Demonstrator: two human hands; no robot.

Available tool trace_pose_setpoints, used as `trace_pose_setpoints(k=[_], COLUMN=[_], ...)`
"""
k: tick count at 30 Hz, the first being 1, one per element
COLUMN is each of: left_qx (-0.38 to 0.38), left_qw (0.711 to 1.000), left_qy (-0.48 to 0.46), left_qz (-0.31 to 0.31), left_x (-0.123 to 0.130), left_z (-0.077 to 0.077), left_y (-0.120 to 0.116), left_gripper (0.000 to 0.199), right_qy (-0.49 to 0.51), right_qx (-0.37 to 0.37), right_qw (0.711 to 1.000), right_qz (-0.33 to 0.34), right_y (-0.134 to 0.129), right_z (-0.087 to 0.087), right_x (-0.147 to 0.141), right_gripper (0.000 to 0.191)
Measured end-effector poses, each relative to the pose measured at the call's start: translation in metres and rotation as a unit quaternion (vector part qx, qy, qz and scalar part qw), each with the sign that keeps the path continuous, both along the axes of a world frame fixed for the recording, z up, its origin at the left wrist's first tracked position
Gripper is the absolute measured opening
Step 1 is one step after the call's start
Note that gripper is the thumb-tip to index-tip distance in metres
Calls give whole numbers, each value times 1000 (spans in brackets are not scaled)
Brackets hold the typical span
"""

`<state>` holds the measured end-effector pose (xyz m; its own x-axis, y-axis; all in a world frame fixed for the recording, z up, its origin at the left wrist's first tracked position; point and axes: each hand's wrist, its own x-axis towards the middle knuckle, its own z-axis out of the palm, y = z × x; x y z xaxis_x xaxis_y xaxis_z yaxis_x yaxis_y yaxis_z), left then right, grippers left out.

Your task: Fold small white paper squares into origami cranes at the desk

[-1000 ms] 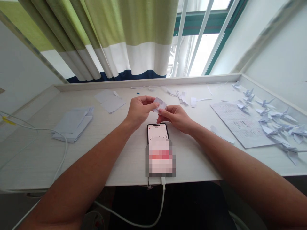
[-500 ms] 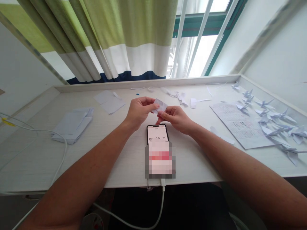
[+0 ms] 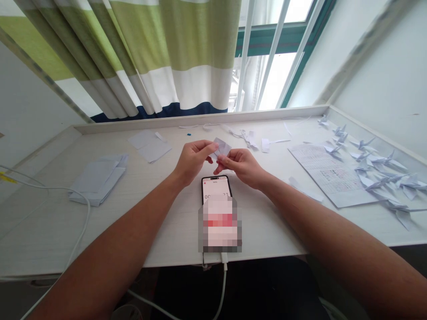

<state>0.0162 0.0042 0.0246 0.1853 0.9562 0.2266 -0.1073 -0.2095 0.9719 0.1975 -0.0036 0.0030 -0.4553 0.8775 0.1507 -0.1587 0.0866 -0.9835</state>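
Observation:
Between both hands, above the far end of the phone, is a small folded piece of white paper. My left hand pinches its left edge between thumb and fingers. Gripping the lower right edge, my right hand has its thumb on top and fingers curled beneath. Creases show on the paper, though the fingers hide part of it. Just below the hands a phone lies face up on the white desk, its lower screen blurred out, with a white cable plugged into its near end.
Several folded paper cranes spread over the right side, some by a written sheet. Folded paper lies at left, flat sheets behind it. Paper scraps are at the back. A cable crosses the left side.
The view has shifted slightly, so the desk things sit a little further left. Both hands keep hold of the paper, which shows slightly more of its top face.

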Motion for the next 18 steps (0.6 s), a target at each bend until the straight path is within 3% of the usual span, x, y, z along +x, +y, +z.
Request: trace_pose_setpoints(k=[4, 18], left_qx=[16, -20], left_qw=[1000, 999], left_qy=[19, 10], left_qz=[17, -23], left_x=[-1, -6], left_z=[-3, -4], left_y=[1, 4], left_gripper=[23, 23], right_qy=[-20, 15], right_qx=[9, -5], right_qw=[1000, 1000], right_qz=[3, 0], right_y=[0, -1], right_z=[-2, -1], right_x=[0, -1], right_gripper=[43, 40])
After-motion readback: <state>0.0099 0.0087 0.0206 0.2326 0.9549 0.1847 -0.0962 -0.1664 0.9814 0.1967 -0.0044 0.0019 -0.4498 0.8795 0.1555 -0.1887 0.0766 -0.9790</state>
